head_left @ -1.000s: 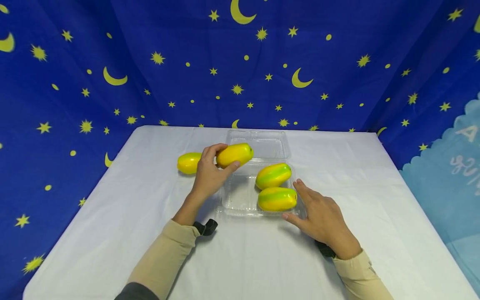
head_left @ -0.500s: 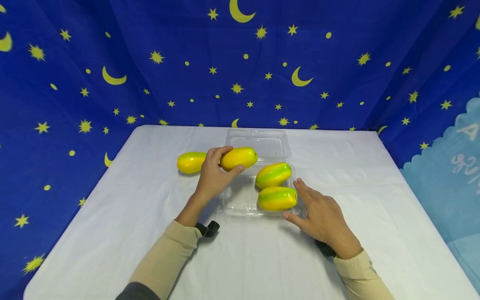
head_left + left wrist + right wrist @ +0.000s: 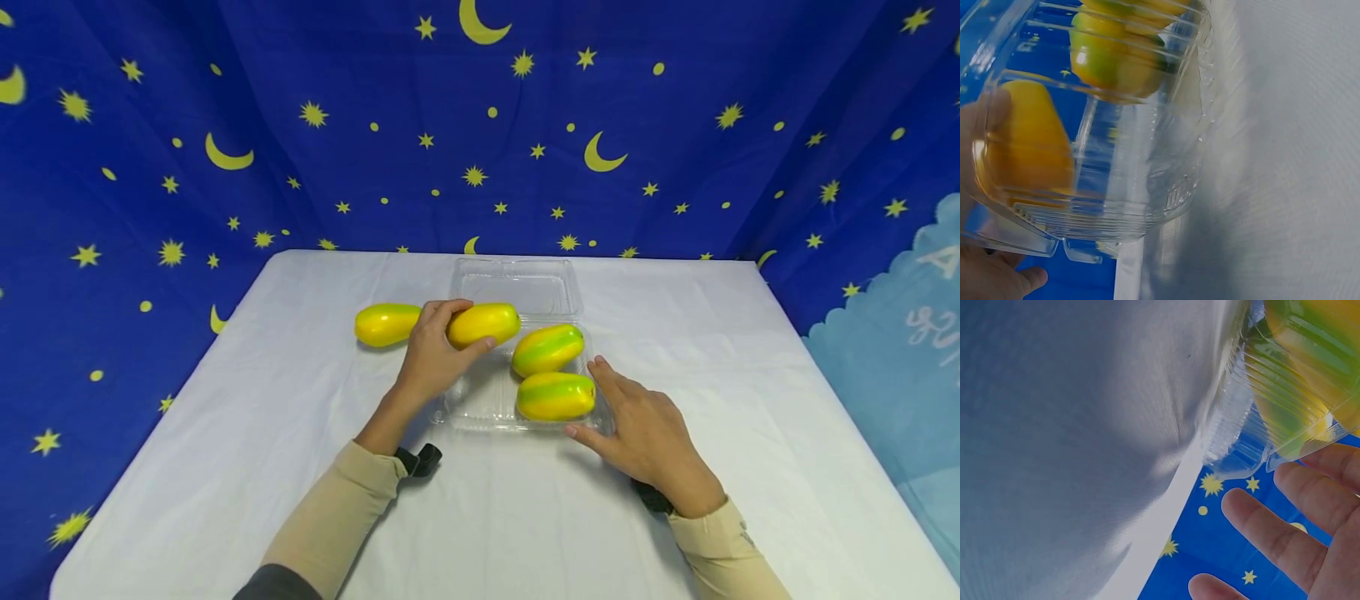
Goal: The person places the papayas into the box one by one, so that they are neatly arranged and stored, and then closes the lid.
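Note:
My left hand (image 3: 433, 354) grips a yellow mango (image 3: 486, 324) and holds it over the back left part of a clear plastic clamshell tray (image 3: 480, 400). In the left wrist view the same mango (image 3: 1025, 147) shows through the tray wall (image 3: 1147, 187). Two yellow-green mangoes lie in the tray's right side, one behind (image 3: 547, 349) and one in front (image 3: 556, 396). My right hand (image 3: 637, 425) rests with straight fingers against the tray's right front corner. The right wrist view shows those fingers (image 3: 1272, 528) beside the tray edge (image 3: 1235, 444).
Another yellow mango (image 3: 384, 324) lies on the white tablecloth (image 3: 225, 417) left of the tray. The tray's open lid (image 3: 517, 287) lies flat behind it. A blue star-and-moon backdrop (image 3: 480, 125) surrounds the table on three sides.
My left hand has carried the yellow mango down and slightly right, lower toward the tray. The right hand and the other mangoes have stayed put.

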Action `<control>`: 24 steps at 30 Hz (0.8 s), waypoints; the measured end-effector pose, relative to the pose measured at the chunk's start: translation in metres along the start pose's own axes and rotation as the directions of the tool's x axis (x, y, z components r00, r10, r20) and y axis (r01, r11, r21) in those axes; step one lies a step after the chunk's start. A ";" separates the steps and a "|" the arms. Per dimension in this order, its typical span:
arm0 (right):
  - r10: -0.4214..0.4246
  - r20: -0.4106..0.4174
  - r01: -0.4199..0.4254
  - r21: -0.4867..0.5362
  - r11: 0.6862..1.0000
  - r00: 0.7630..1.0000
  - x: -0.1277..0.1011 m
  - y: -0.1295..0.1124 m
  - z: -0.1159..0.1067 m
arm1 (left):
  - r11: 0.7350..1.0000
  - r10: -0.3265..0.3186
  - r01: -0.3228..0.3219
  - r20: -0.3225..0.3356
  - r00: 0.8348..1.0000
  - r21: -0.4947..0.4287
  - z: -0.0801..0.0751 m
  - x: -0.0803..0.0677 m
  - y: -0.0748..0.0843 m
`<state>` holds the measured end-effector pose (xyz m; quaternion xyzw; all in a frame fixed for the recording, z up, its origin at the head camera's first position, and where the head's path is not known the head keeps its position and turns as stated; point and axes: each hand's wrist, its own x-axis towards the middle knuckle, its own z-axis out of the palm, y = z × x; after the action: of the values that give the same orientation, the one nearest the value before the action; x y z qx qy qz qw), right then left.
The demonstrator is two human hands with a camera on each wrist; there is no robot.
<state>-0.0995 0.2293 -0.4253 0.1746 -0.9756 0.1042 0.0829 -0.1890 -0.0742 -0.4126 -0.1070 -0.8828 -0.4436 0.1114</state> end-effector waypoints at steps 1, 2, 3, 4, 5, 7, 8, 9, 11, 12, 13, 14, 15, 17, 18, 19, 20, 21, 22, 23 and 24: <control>0.002 0.002 -0.002 0.000 1.000 1.000 0.000 0.000 0.000 | 1.000 -0.001 0.001 0.004 1.000 0.004 0.000 0.000 0.000; 0.004 0.004 -0.004 0.000 1.000 1.000 0.000 0.000 0.000 | 1.000 -0.001 0.000 0.009 1.000 0.011 0.001 0.000 0.000; 0.006 0.005 -0.006 0.001 1.000 1.000 0.000 0.000 0.000 | 1.000 0.000 0.000 0.014 1.000 0.016 0.001 0.000 -0.001; 0.006 0.006 -0.006 0.001 1.000 1.000 0.000 0.000 0.000 | 1.000 0.001 -0.001 0.019 1.000 0.022 0.002 0.000 -0.001; 0.007 0.008 -0.007 0.002 1.000 1.000 0.000 0.000 -0.001 | 1.000 0.001 -0.002 0.025 1.000 0.025 0.002 0.000 -0.002; 0.007 0.010 -0.007 0.003 1.000 1.000 -0.001 0.000 -0.001 | 0.999 0.002 -0.003 0.037 0.999 0.033 0.003 -0.001 -0.003; 0.006 0.010 -0.006 0.003 1.000 1.000 -0.001 0.000 -0.001 | 0.999 0.003 -0.005 0.043 0.999 0.037 0.003 -0.001 -0.003; 0.006 0.010 -0.006 0.003 1.000 1.000 -0.001 0.000 -0.001 | 0.999 0.004 -0.006 0.048 0.999 0.039 0.003 -0.001 -0.003; 0.004 0.010 -0.004 0.003 1.000 1.000 -0.001 0.000 -0.001 | 0.999 0.007 -0.009 0.057 0.998 0.042 0.004 -0.001 -0.004; 0.003 0.010 -0.003 0.002 1.000 1.000 -0.001 0.000 -0.001 | 0.999 0.007 -0.010 0.060 0.998 0.045 0.004 -0.002 -0.004; 0.002 0.010 -0.002 0.002 1.000 1.000 0.000 0.000 -0.001 | 0.999 0.008 -0.011 0.063 0.998 0.046 0.004 -0.002 -0.004; 0.001 0.009 -0.001 0.001 1.000 1.000 0.000 0.000 -0.001 | 0.999 0.009 -0.012 0.066 0.998 0.047 0.003 -0.002 -0.004; 0.001 0.008 -0.001 0.001 1.000 1.000 0.000 0.000 -0.001 | 0.999 0.010 -0.013 0.069 0.998 0.050 0.003 -0.002 -0.004; 0.000 0.009 0.000 0.000 1.000 1.000 0.000 0.000 -0.001 | 0.998 0.013 -0.018 0.076 0.997 0.058 0.003 -0.002 -0.004; 0.000 0.009 0.000 0.000 1.000 1.000 0.000 0.000 -0.001 | 0.998 0.015 -0.020 0.078 0.997 0.064 0.003 -0.003 -0.004; 0.001 0.010 -0.001 -0.001 1.000 1.000 0.000 0.000 -0.001 | 0.997 0.018 -0.023 0.081 0.997 0.070 0.003 -0.002 -0.004; 0.002 0.011 -0.002 -0.001 1.000 1.000 0.000 0.000 -0.001 | 0.997 0.021 -0.027 0.083 0.996 0.076 0.003 -0.002 -0.004; 0.003 0.011 -0.003 -0.001 1.000 1.000 0.000 0.000 -0.001 | 0.996 0.025 -0.032 0.085 0.996 0.082 0.003 -0.002 -0.004; 0.003 0.011 -0.003 0.001 1.000 1.000 0.000 0.000 -0.001 | 0.995 0.028 -0.036 0.087 0.996 0.088 0.003 -0.002 -0.005; 0.004 0.011 -0.004 0.003 1.000 1.000 0.000 0.000 -0.001 | 0.995 0.031 -0.040 0.089 0.996 0.094 0.003 -0.002 -0.005; 0.005 0.011 -0.005 0.004 1.000 1.000 0.000 0.000 -0.001 | 0.994 0.034 -0.043 0.092 0.995 0.100 0.003 -0.002 -0.006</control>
<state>-0.0991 0.2292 -0.4245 0.1730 -0.9762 0.1055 0.0768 -0.1887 -0.0754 -0.4192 -0.1383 -0.9061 -0.3906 0.0854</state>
